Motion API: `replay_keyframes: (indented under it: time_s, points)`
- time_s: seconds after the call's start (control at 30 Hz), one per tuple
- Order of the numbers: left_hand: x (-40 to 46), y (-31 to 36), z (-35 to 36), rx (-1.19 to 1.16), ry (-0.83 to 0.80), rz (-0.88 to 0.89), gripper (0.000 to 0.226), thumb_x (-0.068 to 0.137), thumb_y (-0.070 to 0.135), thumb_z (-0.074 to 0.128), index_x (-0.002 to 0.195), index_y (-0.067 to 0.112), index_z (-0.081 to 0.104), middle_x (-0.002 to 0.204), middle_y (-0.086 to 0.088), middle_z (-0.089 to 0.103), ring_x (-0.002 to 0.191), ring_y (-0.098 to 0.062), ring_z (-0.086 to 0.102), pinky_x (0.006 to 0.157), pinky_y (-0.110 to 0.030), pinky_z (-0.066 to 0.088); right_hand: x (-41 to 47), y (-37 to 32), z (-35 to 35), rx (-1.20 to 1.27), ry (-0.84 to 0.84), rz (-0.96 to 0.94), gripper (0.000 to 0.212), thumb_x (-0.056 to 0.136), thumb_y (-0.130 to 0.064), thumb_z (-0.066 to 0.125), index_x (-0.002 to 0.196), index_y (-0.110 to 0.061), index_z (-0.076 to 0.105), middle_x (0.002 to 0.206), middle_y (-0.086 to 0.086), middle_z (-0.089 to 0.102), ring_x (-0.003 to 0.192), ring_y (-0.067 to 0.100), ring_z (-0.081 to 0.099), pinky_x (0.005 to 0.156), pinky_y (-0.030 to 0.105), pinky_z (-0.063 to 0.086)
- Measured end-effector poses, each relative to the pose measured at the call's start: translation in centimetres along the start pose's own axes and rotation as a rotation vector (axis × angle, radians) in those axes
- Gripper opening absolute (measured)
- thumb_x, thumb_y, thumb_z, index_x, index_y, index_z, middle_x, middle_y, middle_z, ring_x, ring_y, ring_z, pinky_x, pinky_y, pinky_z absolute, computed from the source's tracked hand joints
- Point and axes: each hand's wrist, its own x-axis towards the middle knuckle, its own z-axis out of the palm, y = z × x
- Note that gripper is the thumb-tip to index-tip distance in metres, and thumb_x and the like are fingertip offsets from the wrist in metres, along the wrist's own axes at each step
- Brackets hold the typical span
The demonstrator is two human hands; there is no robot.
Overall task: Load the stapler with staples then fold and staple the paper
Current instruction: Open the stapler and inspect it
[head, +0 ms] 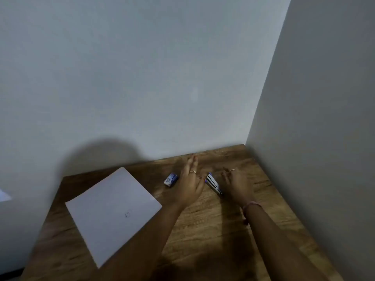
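I've got the stapler [213,183] lying between my hands, so both can work it. Left hand [189,184] fingers spread, touching its left end, holding nothing; right hand [236,184] beside it, grip unclear. Staple box [171,179] left of stapler, paper [113,211] further left, unfolded.

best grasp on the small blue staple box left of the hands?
Pinch the staple box across its two long sides, coming from above. It lies flat on the wooden table, angled, with bare wood around it and clear of the paper. The left hand is nearest; the fingers should turn to match its slant.
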Motion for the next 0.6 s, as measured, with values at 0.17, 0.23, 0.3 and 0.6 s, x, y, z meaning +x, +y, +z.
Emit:
replay_keyframes:
  time_s: [0.17,0.23,0.3,0.6]
  points:
    - [-0.6,-1.0,2.3,-0.466,0.044,-0.523,0.058,0.093,0.012,0.056,0.145,0.009,0.032,0.141,-0.008,0.049,0.116,-0.016,0.055,0.095,-0.026,0.045,0.1,-0.3,1.4,0.083,-0.141,0.136,0.027,0.094,-0.025,0.053,0.113,-0.012,0.068,0.112,0.011,0.069,0.102,0.026,0.063,0.086,0.031,0.046]
    - [-0.8,-1.2,3.0,-0.607,0.023,-0.672,0.056,0.093,0.012,0.056,0.144,0.010,0.033,0.134,-0.007,0.056,0.109,-0.018,0.059,0.094,-0.032,0.049,0.1,-0.4,1.8,0.053,-0.178,0.157,0.031,0.094,-0.029,0.054,0.117,-0.012,0.066,0.115,0.010,0.069,0.103,0.024,0.063,0.088,0.032,0.048]
    - [-0.8,-1.5,3.5,-0.677,0.013,-0.752,0.056,0.093,0.014,0.057,0.143,0.010,0.034,0.127,-0.004,0.058,0.110,-0.022,0.059,0.097,-0.038,0.048,0.1,-0.6,2.1,0.014,-0.192,0.168,0.035,0.093,-0.032,0.055,0.120,-0.011,0.063,0.116,0.010,0.067,0.106,0.024,0.062,0.089,0.033,0.048]
    - [-0.1,-1.7,4.1,-0.703,-0.006,-0.824,0.055,0.093,0.021,0.057,0.143,0.015,0.036,0.107,0.006,0.055,0.101,-0.014,0.056,0.099,-0.041,0.048,0.0,-0.7,3.4,-0.111,-0.226,0.152,0.026,0.095,-0.022,0.049,0.112,-0.009,0.065,0.113,0.014,0.062,0.102,0.027,0.058,0.088,0.036,0.046]
